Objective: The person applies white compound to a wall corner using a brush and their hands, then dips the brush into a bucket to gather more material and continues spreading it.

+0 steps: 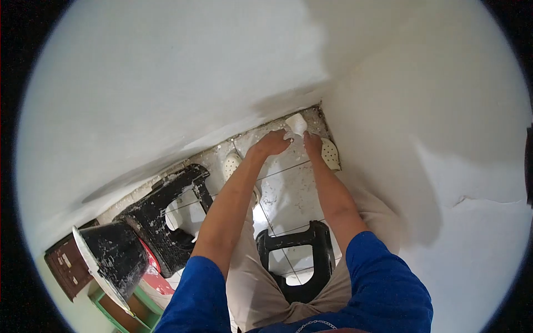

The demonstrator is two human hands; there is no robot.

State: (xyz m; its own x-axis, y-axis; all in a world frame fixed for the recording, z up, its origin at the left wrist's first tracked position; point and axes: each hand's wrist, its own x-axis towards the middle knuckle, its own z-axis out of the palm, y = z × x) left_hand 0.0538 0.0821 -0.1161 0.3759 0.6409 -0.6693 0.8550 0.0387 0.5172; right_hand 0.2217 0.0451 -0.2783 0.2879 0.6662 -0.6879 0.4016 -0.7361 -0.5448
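Observation:
Low in the corner, both arms reach down toward the tiled floor. My right hand (pixel 312 144) is closed around the narrow end of a white, putty-smeared scraper (pixel 297 123); its broad end points at the wall corner. Just left of it, my left hand (pixel 272 143) has its fingers curled in, with white material on the fingertips. Whether it grips a separate thing is hidden. The scraper lies between the two hands, close above the floor by the foot of the wall.
White walls (pixel 183 72) meet at the corner ahead. A cream clog (pixel 331 154) is on each foot. To the left, a black bucket (pixel 119 255) stands on a paint-spattered black stool (pixel 161 222). Another black stool (pixel 319 250) is between my legs. A green-edged box (pixel 141 308) lies lower left.

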